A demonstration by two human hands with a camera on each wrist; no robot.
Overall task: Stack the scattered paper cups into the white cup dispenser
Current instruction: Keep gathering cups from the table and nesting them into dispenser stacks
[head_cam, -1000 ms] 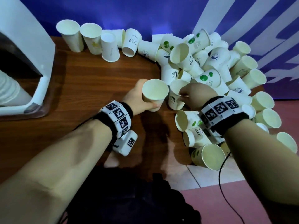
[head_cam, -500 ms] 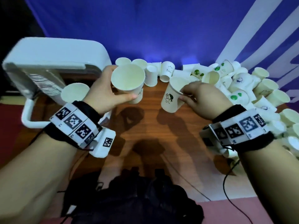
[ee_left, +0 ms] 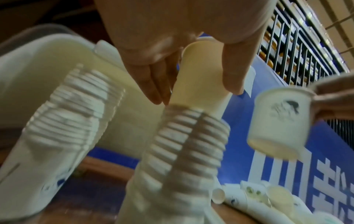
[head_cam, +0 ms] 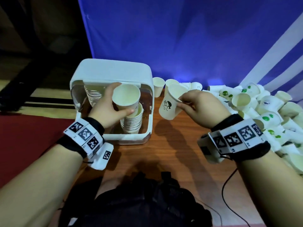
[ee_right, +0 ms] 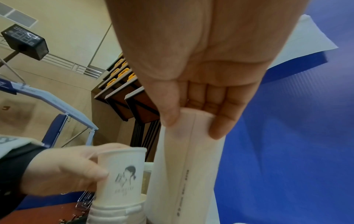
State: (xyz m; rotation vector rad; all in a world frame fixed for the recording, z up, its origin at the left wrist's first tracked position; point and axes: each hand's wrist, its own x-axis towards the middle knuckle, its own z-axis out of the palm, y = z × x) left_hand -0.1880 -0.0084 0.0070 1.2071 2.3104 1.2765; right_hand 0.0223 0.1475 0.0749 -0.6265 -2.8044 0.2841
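Observation:
The white cup dispenser [head_cam: 111, 69] stands at the table's left with two nested cup stacks inside, a left stack [head_cam: 92, 97] and a right stack [head_cam: 131, 123]. My left hand [head_cam: 120, 98] grips a paper cup [head_cam: 131, 102] upright, its base entering the top of the right stack [ee_left: 184, 144]. To the right of the dispenser, my right hand [head_cam: 180, 102] pinches the rim of a tilted cup with a black print [head_cam: 168, 105] above the table. In the right wrist view this cup [ee_right: 187, 166] hangs from thumb and fingers. Scattered cups [head_cam: 262, 108] lie piled at the right.
A few upright cups [head_cam: 158, 86] stand behind the dispenser's right side, against the blue backdrop [head_cam: 196, 38]. A black bag [head_cam: 139, 202] and a black cable [head_cam: 227, 185] lie at the wooden table's [head_cam: 172, 145] near edge. Red floor shows left of the table.
Both hands have carried their cups left, from the pile to the dispenser. The left hand's cup now meets the right stack; the view has swung left with them.

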